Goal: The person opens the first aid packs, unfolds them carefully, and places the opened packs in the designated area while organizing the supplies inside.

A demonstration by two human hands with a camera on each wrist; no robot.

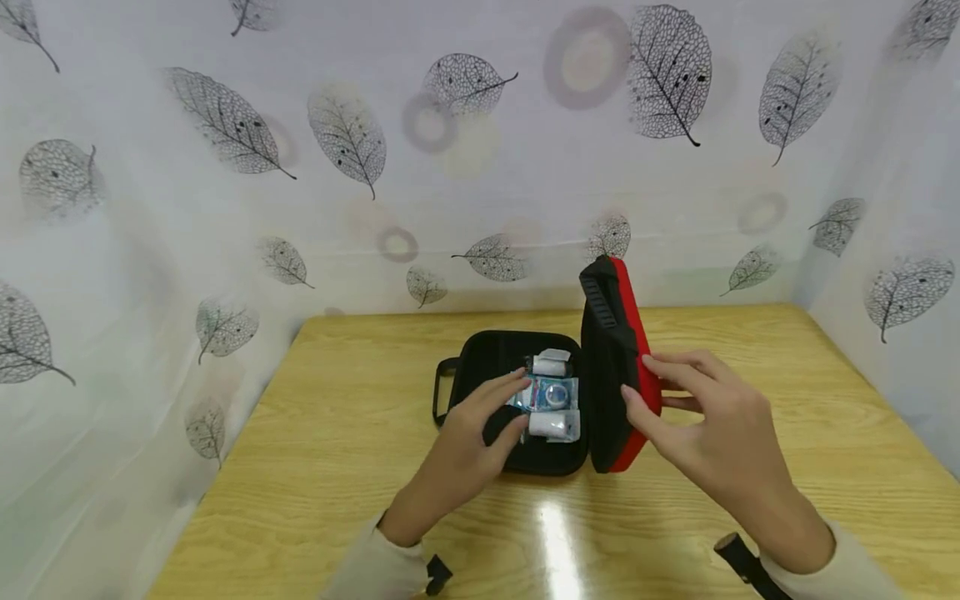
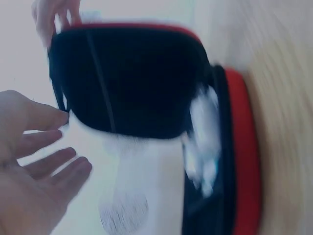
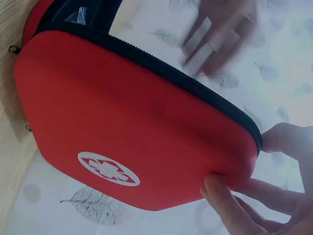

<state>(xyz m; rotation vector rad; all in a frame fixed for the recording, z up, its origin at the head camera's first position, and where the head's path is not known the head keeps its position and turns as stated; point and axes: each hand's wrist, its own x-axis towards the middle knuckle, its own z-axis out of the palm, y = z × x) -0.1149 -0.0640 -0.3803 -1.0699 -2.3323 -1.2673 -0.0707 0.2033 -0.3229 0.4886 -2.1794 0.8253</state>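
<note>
A red and black zip case point(image 1: 487, 354) lies unfolded on the table, its lid half point(image 1: 637, 333) standing nearly upright. A white emblem point(image 3: 108, 169) marks the red outside of that half in the right wrist view. My right hand point(image 1: 723, 425) pinches the lid's edge between thumb and fingers. Above the flat half hovers my left hand point(image 1: 468, 429), fingers spread and loosely bent, holding nothing. Beside its fingertips lie a white roll in clear wrap point(image 1: 553, 426), a blue-and-clear packet point(image 1: 557, 395) and another white wrapped roll point(image 1: 551, 364). The left wrist view is blurred.
The wooden table point(image 1: 337, 400) extends around the case. A carry handle point(image 1: 442, 387) sticks out at the case's left side. Behind hangs a pale leaf-patterned cloth point(image 1: 510, 192), which also covers both sides.
</note>
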